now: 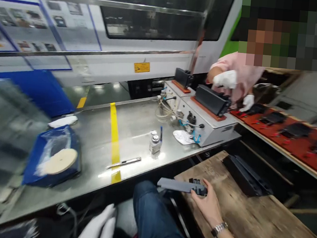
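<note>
My bare right hand [209, 203], with a metal watch at the wrist, grips one end of a long dark grey plastic part [177, 185] with clip-like shapes at the held end. The part is over the near left edge of a wooden board [239, 211], beside my knee. Low in the view is my left hand [97, 228] in a white glove, its visible fingers stretched out and nothing seen in them. More dark plastic parts [246, 175] lie on the far side of the board.
The metal bench [92, 146] bears a pen-like tool [124, 163], a small glass bottle [155, 144], a blue bin [35, 160] with a round pad, and grey test boxes [210, 127]. A co-worker in white gloves [225, 79] stands by a red-topped table [287, 134] with black parts.
</note>
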### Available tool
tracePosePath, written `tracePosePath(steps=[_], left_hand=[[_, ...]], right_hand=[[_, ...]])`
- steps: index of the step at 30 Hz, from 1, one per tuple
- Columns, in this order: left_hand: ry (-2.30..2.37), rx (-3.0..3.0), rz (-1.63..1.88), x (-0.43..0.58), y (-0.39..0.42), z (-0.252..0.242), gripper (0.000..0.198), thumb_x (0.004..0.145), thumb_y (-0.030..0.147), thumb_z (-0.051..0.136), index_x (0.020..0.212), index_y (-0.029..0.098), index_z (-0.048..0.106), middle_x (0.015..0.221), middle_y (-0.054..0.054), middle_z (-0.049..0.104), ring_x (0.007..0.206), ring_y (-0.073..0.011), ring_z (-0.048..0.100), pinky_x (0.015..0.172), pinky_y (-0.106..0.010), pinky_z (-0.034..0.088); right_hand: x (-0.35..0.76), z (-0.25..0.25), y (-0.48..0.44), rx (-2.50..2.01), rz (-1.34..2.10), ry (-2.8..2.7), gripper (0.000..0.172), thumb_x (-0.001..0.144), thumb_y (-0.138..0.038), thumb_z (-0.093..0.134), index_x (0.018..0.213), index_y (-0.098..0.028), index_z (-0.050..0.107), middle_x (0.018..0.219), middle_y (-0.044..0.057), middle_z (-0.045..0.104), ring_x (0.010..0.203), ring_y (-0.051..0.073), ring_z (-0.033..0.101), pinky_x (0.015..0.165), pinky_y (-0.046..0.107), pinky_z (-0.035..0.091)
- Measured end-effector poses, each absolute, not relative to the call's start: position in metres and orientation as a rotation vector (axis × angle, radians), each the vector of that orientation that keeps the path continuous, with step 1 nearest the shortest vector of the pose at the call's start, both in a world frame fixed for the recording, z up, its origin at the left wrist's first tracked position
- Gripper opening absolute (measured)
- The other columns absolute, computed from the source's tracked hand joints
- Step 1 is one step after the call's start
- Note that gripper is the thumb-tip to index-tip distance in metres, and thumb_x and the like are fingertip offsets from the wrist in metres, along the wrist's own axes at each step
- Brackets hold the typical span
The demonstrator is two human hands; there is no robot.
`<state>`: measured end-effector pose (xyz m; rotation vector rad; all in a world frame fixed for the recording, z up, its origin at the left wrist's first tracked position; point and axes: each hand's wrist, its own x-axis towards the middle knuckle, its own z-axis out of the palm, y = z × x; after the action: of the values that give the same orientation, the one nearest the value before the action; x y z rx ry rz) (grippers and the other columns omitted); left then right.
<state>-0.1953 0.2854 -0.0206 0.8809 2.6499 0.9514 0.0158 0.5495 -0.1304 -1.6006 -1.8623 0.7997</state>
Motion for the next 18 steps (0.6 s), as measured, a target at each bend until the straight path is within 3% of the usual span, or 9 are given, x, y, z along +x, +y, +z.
tracePosePath(steps=[2, 4, 5, 8, 10, 12, 15, 18], left_hand=[[2.623, 0.854, 0.863, -0.178, 0.295, -0.026, 0.038, 0.074, 0.052, 0.063, 0.109, 0.043, 0.072, 0.122, 0.004, 0.071, 0.118, -0.0281, 0.063, 0.105, -0.040, 0.050], [2.425, 0.897, 0.573, -0.167, 0.310, -0.032, 0.068, 0.070, 0.041, 0.070, 0.135, 0.021, 0.059, 0.146, -0.011, 0.050, 0.139, -0.0356, 0.042, 0.121, -0.047, 0.030], [2.415, 0.818, 0.467, -0.165, 0.315, -0.034, 0.071, 0.070, 0.033, 0.070, 0.137, 0.015, 0.056, 0.149, -0.015, 0.045, 0.141, -0.0383, 0.038, 0.122, -0.050, 0.028], [2.464, 0.461, 0.368, -0.170, 0.307, -0.031, 0.043, 0.078, 0.026, 0.059, 0.118, 0.012, 0.065, 0.124, -0.022, 0.066, 0.121, -0.0417, 0.058, 0.104, -0.055, 0.044], [2.452, 0.193, 0.631, -0.173, 0.282, -0.021, 0.035, 0.072, 0.029, 0.066, 0.104, 0.016, 0.066, 0.106, -0.016, 0.073, 0.104, -0.0360, 0.067, 0.093, -0.047, 0.052], [2.351, -0.048, 1.030, -0.172, 0.253, -0.008, 0.042, 0.062, 0.026, 0.072, 0.103, 0.018, 0.064, 0.106, -0.010, 0.074, 0.102, -0.0283, 0.068, 0.091, -0.037, 0.054], [2.210, -0.243, 1.425, -0.166, 0.219, 0.008, 0.045, 0.061, 0.023, 0.070, 0.105, 0.018, 0.063, 0.110, -0.008, 0.073, 0.103, -0.0233, 0.068, 0.094, -0.033, 0.053], [2.187, -0.312, 1.547, -0.161, 0.204, 0.017, 0.041, 0.062, 0.023, 0.071, 0.102, 0.019, 0.066, 0.106, -0.005, 0.074, 0.101, -0.0233, 0.068, 0.092, -0.034, 0.053]], right_hand=[[-0.017, -0.114, 0.512, -1.322, 0.931, -2.042, 0.067, 0.066, -0.050, 0.060, 0.125, -0.019, 0.055, 0.119, 0.012, 0.067, 0.113, 0.032, 0.062, 0.100, 0.048, 0.049], [-0.047, -0.096, 0.476, -1.016, 1.039, -2.211, 0.064, 0.066, -0.045, 0.061, 0.125, -0.022, 0.057, 0.117, 0.009, 0.068, 0.111, 0.031, 0.063, 0.099, 0.049, 0.050], [-0.061, -0.088, 0.462, -0.850, 1.061, -2.302, 0.061, 0.067, -0.042, 0.062, 0.124, -0.023, 0.059, 0.115, 0.009, 0.069, 0.109, 0.031, 0.064, 0.097, 0.048, 0.051], [-0.100, -0.070, 0.441, -0.344, 0.991, -2.589, 0.053, 0.069, -0.040, 0.065, 0.120, -0.026, 0.065, 0.109, 0.007, 0.072, 0.100, 0.028, 0.068, 0.087, 0.042, 0.057], [-0.131, -0.064, 0.448, -0.134, 0.942, -2.696, 0.040, 0.076, -0.046, 0.061, 0.111, -0.028, 0.070, 0.103, 0.004, 0.073, 0.092, 0.024, 0.070, 0.080, 0.036, 0.059], [-0.168, -0.064, 0.469, -0.082, 0.926, -2.731, 0.031, 0.085, -0.046, 0.049, 0.093, -0.028, 0.073, 0.095, 0.004, 0.074, 0.086, 0.023, 0.070, 0.078, 0.036, 0.058], [-0.222, -0.074, 0.502, -0.134, 0.807, -2.768, 0.027, 0.079, -0.037, 0.048, 0.073, -0.024, 0.071, 0.083, 0.011, 0.073, 0.082, 0.032, 0.068, 0.079, 0.049, 0.054], [-0.255, -0.086, 0.522, -0.129, 0.704, -2.803, 0.024, 0.075, -0.028, 0.048, 0.067, -0.022, 0.070, 0.077, 0.017, 0.070, 0.075, 0.032, 0.066, 0.071, 0.047, 0.049]])
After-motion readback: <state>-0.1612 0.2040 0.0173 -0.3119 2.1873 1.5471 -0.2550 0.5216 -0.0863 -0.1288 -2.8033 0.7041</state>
